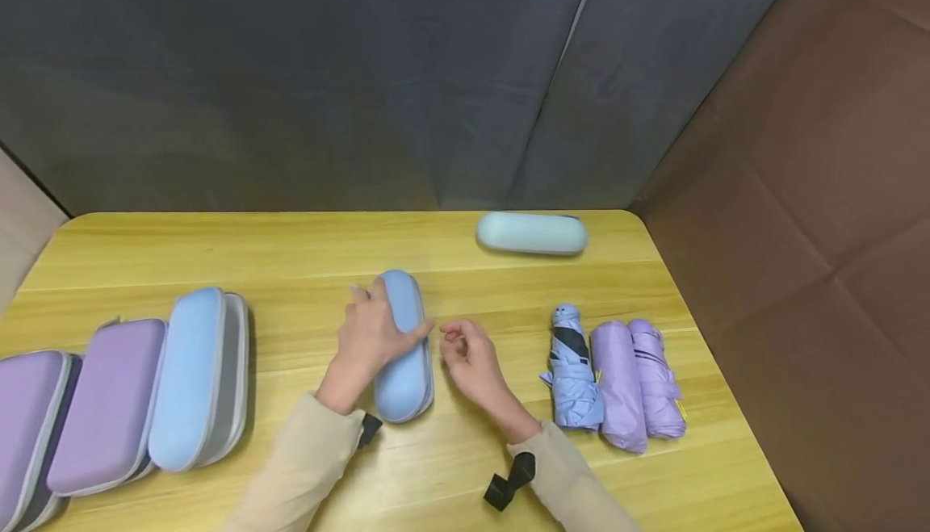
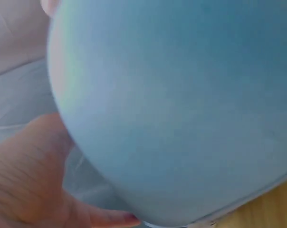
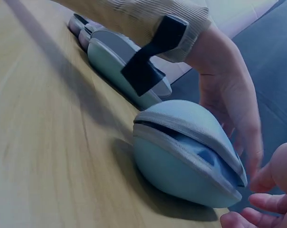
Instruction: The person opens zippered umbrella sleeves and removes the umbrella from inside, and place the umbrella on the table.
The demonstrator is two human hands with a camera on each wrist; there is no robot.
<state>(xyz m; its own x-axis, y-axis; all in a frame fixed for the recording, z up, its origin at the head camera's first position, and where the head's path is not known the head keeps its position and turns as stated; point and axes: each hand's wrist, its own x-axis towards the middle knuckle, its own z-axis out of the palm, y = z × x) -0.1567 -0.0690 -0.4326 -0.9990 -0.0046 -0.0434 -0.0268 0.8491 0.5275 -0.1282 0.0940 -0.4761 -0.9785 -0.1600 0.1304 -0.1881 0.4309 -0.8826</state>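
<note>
A blue hard-shell zip case [image 1: 404, 383] lies lengthwise at the middle of the table. My left hand [image 1: 366, 337] holds it from the left, fingers over the far part and thumb stretched across to the zipped side. Through a gap between its two halves, in the right wrist view, some blue fabric [image 3: 207, 156] shows inside the case. My right hand [image 1: 471, 361] is just right of the case, fingers loosely bent with nothing visible between them. The case's blue shell [image 2: 181, 104] fills most of the left wrist view.
On the left stand another blue case [image 1: 187, 379], partly open, and two purple cases [image 1: 109, 403]. A pale green case [image 1: 532, 233] lies near the back edge. At right lie a folded blue umbrella [image 1: 574, 379] and two purple ones [image 1: 617, 387].
</note>
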